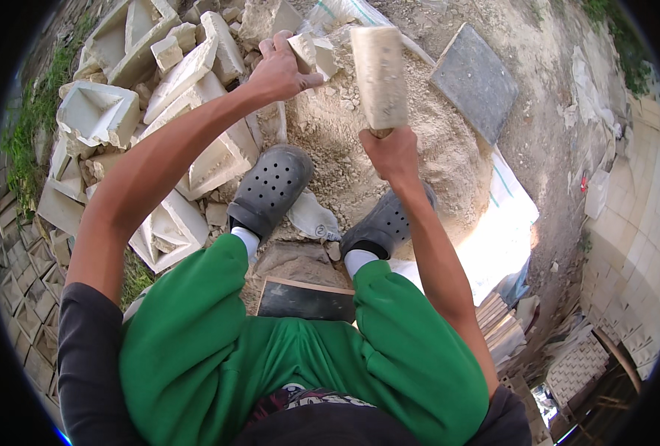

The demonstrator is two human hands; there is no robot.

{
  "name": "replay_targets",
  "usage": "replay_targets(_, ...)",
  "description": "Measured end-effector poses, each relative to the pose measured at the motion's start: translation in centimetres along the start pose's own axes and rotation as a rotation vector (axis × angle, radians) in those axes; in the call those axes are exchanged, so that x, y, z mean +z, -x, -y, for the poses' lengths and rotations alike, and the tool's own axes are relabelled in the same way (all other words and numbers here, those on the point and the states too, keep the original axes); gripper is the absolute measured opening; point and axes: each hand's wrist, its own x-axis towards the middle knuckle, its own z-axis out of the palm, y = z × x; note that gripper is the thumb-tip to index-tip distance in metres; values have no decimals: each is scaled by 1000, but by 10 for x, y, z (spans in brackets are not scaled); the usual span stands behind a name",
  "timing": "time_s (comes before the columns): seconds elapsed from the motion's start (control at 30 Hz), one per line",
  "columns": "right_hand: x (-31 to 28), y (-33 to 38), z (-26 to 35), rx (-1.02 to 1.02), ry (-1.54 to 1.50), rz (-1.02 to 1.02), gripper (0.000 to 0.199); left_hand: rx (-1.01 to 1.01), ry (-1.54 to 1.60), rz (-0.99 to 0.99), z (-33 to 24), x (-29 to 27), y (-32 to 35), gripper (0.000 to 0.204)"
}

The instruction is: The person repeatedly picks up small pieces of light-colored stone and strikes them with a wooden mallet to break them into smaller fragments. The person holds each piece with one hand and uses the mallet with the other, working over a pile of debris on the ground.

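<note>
My right hand (391,154) is wrapped round the handle of a mallet (379,78), whose pale, blocky head is raised and blurred by motion. To its left, my left hand (281,73) grips a broken chunk of white plaster (319,56), with the thumb spread along its near side. Beneath both hands lies a heap of crushed, pale rubble and powder (330,126). Some of the left fingers are partly hidden behind the chunk.
Broken white plaster moulds (99,111) are piled at the left. A flat grey slab (476,82) lies at the far right of the heap, over a white woven sack (512,212). My feet in grey clogs (274,186) flank the rubble. A dark, wood-edged board (307,299) is below me.
</note>
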Motion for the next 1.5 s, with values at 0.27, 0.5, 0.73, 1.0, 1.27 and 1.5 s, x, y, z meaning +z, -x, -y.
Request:
replay_targets(0.27, -53, -8, 39, 35, 19, 99, 38, -9, 7, 5, 3, -1, 0, 110)
replay_targets(0.5, -8, -21, -5, -558, -55, -205, 24, 5, 19, 9, 1, -3, 0, 108)
replay_targets(0.73, -42, -13, 25, 234, -26, 248, 41, 20, -79, -34, 8, 3, -3, 113)
replay_targets(1.0, -62, -43, 50, -72, -141, 30, 32, 51, -51, -42, 5, 0, 0, 111)
replay_targets(1.27, -24, -29, 14, 178, 21, 280, 41, 36, -55, -34, 5, 1, -1, 113)
replay_targets(1.5, -69, -16, 66, -15, -215, 78, 42, 43, -24, -29, 12, 2, -3, 115)
